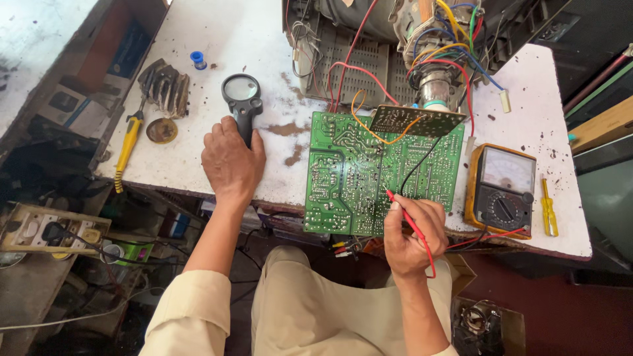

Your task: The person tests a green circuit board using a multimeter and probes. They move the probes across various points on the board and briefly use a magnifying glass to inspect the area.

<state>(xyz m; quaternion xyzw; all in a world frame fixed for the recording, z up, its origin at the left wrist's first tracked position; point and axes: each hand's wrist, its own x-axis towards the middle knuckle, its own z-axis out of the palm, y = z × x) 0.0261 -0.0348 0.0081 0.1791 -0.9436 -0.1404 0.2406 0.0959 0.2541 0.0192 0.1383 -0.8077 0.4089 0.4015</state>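
My left hand [231,163] lies on the white table and grips the black handle of a magnifying glass [241,89], whose round lens points away from me. My right hand [412,237] holds a red meter probe [403,211] like a pen, its tip touching the solder side of a large green circuit board [356,175]. The board lies flat and overhangs the table's near edge. A black probe lead runs across the board. A smaller board [407,120] stands at its far edge, joined by an orange wire.
An analog multimeter in a yellow case [501,191] sits right of the board, a small yellow screwdriver [548,209] beside it. A picture tube with coloured wires [428,53] stands behind. At left lie a yellow-handled tool [128,145], a solder stand [165,89], a blue spool [198,60].
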